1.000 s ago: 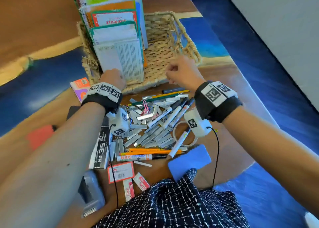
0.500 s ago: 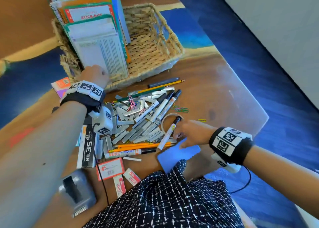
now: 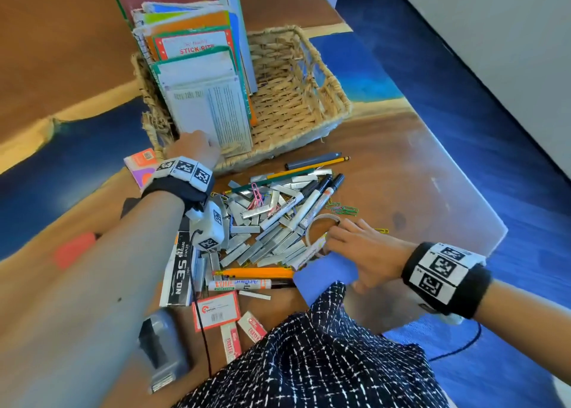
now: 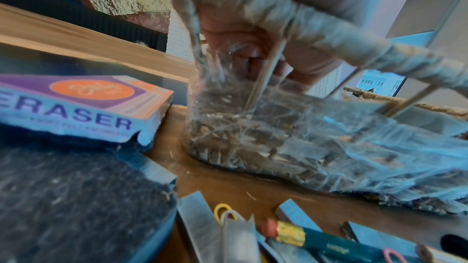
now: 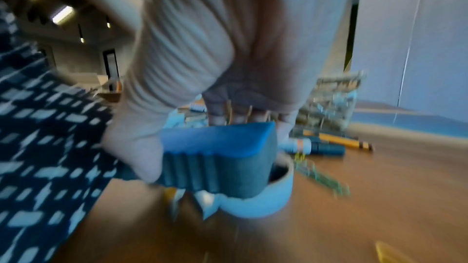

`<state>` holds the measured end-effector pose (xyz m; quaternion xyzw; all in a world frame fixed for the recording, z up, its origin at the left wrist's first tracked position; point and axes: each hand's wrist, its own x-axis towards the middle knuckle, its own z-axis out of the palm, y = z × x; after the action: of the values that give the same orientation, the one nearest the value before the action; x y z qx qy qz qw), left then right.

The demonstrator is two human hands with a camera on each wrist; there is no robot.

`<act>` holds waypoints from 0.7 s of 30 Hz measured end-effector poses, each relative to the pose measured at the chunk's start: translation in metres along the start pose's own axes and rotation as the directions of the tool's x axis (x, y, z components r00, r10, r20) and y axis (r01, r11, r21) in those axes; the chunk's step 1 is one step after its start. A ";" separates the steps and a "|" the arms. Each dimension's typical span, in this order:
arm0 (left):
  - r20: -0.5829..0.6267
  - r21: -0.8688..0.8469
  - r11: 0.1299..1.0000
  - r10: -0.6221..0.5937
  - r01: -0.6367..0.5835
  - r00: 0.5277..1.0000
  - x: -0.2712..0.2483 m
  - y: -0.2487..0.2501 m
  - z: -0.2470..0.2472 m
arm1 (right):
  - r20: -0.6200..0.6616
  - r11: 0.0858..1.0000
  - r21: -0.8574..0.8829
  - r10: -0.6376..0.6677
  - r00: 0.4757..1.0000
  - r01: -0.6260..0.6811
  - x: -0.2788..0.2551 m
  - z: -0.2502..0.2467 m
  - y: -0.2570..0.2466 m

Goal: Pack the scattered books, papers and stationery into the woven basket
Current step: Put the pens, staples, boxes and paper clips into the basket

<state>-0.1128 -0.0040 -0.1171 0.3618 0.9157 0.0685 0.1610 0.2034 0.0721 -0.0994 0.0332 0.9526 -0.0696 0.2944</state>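
Note:
The woven basket [image 3: 335, 98] stands at the table's far side, with books and pads [image 3: 200, 67] upright in its left half. My left hand [image 3: 194, 146] grips the basket's near-left rim; in the left wrist view its fingers [image 4: 253, 53] curl over the rim [image 4: 329, 33]. My right hand [image 3: 361, 250] holds a blue foam block [image 3: 324, 276] at the near edge of the stationery pile, thumb on one side, fingers over the far edge. The right wrist view shows the block [image 5: 217, 153] in that grip, beside a tape roll [image 5: 266, 201].
Staple strips [image 3: 262, 237], markers [image 3: 309, 203], pencils [image 3: 309, 166], paper clips [image 3: 343, 210] and the tape roll [image 3: 318, 222] lie heaped before the basket. A staple box [image 3: 180, 268], erasers [image 3: 231, 342] and a stapler [image 3: 160, 355] lie near me. An eraser box [image 4: 76, 103] sits left. The table corner [image 3: 494, 231] is right.
My right hand came down from the basket's front rim to the blue foam block and closed round it. The left hand stayed on the basket rim.

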 end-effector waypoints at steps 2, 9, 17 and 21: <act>0.048 0.022 1.000 -0.022 0.021 0.999 0.000 0.000 -0.002 | 0.014 0.999 0.040 0.000 1.000 -0.001 0.003 -0.018 0.007; 0.158 -0.001 0.995 -0.097 0.098 0.983 0.001 0.001 -0.002 | -0.202 0.881 0.468 0.030 0.979 0.070 0.044 -0.107 0.028; 0.245 -0.065 0.987 -0.130 0.150 0.961 -0.002 0.004 -0.006 | -0.225 0.806 0.591 0.212 0.951 -0.039 0.143 -0.176 0.040; 0.325 -0.096 0.986 -0.099 0.137 0.941 -0.007 0.006 -0.009 | -0.053 0.733 0.665 0.236 0.970 -0.143 0.177 -0.173 0.039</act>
<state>-0.1071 -0.0047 -0.1054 0.3024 0.8921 0.0531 0.3315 -0.0350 0.1406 -0.0624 0.2359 0.8764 -0.3662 0.2051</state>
